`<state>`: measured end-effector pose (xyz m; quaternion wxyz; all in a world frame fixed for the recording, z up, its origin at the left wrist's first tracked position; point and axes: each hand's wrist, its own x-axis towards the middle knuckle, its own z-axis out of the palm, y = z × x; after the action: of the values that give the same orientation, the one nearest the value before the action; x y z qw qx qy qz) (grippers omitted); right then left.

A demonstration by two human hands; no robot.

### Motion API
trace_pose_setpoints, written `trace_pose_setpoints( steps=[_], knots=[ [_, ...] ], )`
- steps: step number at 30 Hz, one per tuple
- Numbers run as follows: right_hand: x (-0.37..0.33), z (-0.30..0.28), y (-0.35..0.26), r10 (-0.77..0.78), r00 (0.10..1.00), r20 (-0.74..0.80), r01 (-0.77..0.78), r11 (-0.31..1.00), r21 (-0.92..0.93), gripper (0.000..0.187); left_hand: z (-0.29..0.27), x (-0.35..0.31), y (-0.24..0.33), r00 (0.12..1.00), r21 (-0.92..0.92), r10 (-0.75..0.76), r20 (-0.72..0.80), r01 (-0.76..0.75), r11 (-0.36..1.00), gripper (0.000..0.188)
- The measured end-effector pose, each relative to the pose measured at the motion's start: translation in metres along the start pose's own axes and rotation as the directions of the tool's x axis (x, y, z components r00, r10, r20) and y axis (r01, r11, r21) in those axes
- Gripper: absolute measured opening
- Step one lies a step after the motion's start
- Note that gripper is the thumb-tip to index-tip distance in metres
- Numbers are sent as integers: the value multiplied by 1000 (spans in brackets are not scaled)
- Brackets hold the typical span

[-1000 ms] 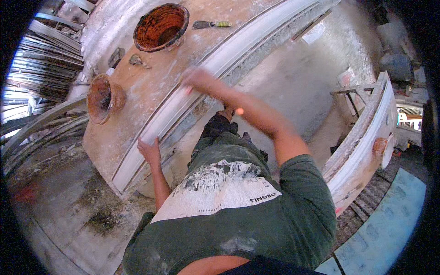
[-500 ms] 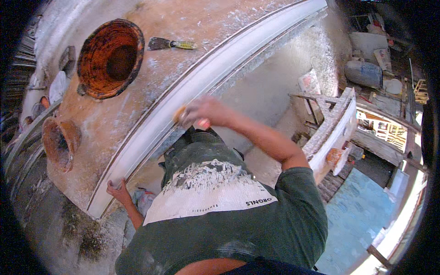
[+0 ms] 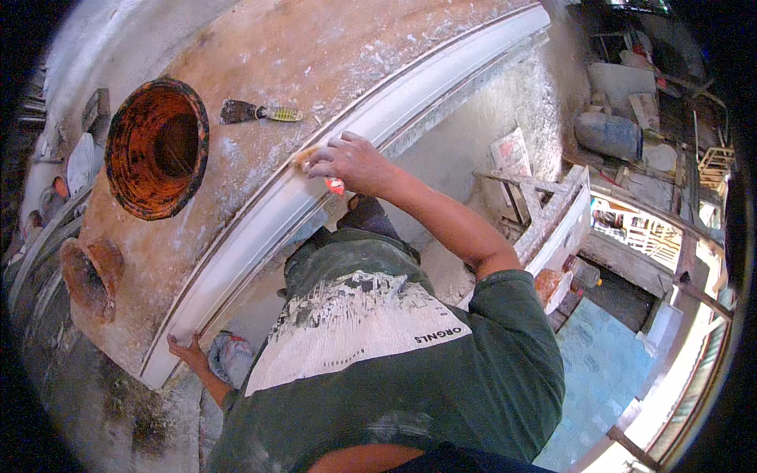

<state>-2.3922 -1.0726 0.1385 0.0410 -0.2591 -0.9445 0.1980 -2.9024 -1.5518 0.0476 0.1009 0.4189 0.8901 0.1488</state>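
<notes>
A long white plaster moulding (image 3: 260,222) with ridged edges runs diagonally along the edge of the brown work surface. My right hand (image 3: 351,164) is closed around what looks like a brush (image 3: 303,158), its tan tip at the moulding's far edge and a red end showing below my palm. My fingers hide the rest of it. Near the moulding's lower left end, my left hand (image 3: 188,349) lies on it with thumb and fingers apart, holding no tool. A scraper (image 3: 260,112) with a yellow-green handle lies on the surface beyond the moulding.
A deep orange-brown bucket (image 3: 158,148) and a smaller worn pot (image 3: 91,277) stand on the surface at left. To the right are a white-crusted wooden frame (image 3: 552,217), a blue barrel (image 3: 607,135) and a light-blue sheet (image 3: 603,370). A plastic bag (image 3: 231,355) sits below the moulding.
My right hand has moved up with the brush, from the moulding's near side to its far edge. The left hand still rests at the lower end. The view has shifted slightly.
</notes>
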Motion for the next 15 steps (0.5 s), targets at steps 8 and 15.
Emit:
trace_pose_setpoints(
  steps=[8,15],
  knots=[
    [-54,-110,205,407,890,-207,-456,762,-461,18,41,0,142,935,-261,-307,-178,256,931,69],
    [-7,50,2,-513,834,202,389,807,445,19,136,-1,406,901,-502,-350,-257,186,845,45]
  ],
)
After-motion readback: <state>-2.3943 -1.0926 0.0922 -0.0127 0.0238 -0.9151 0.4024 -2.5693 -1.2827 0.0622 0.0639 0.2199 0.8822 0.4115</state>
